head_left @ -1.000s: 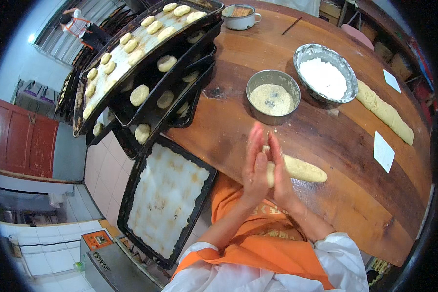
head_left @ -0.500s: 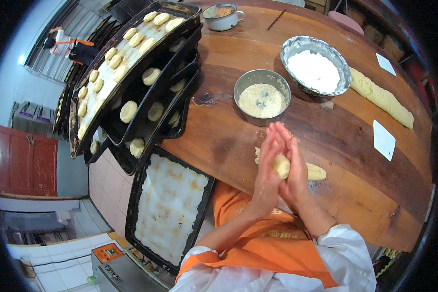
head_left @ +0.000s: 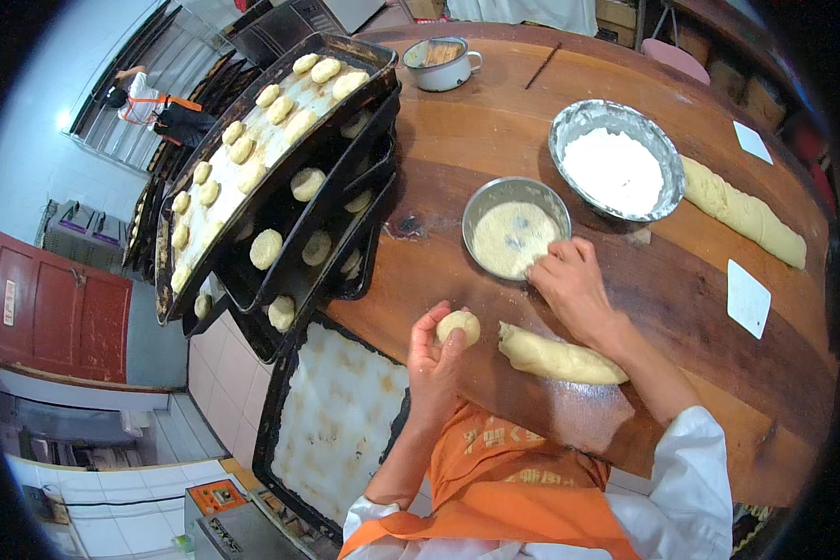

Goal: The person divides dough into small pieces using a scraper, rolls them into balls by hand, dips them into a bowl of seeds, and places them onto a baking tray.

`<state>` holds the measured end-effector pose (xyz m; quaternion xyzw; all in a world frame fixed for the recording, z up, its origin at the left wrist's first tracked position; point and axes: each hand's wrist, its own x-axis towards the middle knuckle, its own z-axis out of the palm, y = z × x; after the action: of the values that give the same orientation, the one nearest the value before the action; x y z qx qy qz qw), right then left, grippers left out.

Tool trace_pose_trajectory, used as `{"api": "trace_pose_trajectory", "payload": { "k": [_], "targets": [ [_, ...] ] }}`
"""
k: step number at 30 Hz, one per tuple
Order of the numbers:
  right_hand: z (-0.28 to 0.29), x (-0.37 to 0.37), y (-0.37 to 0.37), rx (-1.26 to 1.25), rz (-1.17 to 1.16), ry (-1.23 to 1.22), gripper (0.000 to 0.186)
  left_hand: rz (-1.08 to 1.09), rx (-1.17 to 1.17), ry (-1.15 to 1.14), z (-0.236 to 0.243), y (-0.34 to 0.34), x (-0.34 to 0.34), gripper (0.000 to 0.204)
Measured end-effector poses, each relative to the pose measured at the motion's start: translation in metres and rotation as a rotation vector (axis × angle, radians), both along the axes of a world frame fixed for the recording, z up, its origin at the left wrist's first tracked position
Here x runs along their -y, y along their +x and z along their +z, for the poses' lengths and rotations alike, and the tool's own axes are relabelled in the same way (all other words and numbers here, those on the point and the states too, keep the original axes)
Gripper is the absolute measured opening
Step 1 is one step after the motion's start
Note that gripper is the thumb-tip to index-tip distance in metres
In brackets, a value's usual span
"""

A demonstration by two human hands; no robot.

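My left hand [head_left: 431, 347] holds a pale, round flattened dough ball [head_left: 457, 327] up at the table's near edge. My right hand [head_left: 569, 285] reaches to the near rim of a round metal tin [head_left: 495, 229] of pale granules; its fingers are curled, and what they grip, if anything, is hidden. A short dough log [head_left: 560, 359] with a torn left end lies on the wooden table [head_left: 457, 140] below that hand. Behind the tin, to its right, stands a metal bowl of white powder [head_left: 614, 168].
Stacked black trays with dough rounds [head_left: 252, 168] stand left. A lined tray [head_left: 327, 420] is below them. An enamel mug [head_left: 439, 75], a long dough roll [head_left: 742, 210] and white scrapers [head_left: 747, 299] lie around. A person [head_left: 149, 107] works in the back left.
My hands were pressed together around dough; now they are apart. The left has moved left with the ball, and the right has gone forward to the tin.
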<state>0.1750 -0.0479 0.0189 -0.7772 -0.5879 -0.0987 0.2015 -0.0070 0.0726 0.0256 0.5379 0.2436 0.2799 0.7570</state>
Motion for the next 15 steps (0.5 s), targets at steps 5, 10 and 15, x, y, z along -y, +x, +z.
{"api": "trace_pose_trajectory", "payload": {
  "k": [5,10,15],
  "targets": [
    [0.012,0.035,-0.007,0.069,-0.077,0.093,0.025,-0.058,-0.058,0.473,0.021,0.027,-0.015,0.038],
    [0.013,0.065,-0.010,-0.183,-0.175,0.174,0.028,-0.221,-0.119,1.065,0.028,0.099,-0.011,0.036],
    [0.009,0.082,-0.010,-0.360,-0.161,0.194,0.022,-0.471,-0.130,1.121,-0.036,0.155,-0.011,0.034]
  ]
}}
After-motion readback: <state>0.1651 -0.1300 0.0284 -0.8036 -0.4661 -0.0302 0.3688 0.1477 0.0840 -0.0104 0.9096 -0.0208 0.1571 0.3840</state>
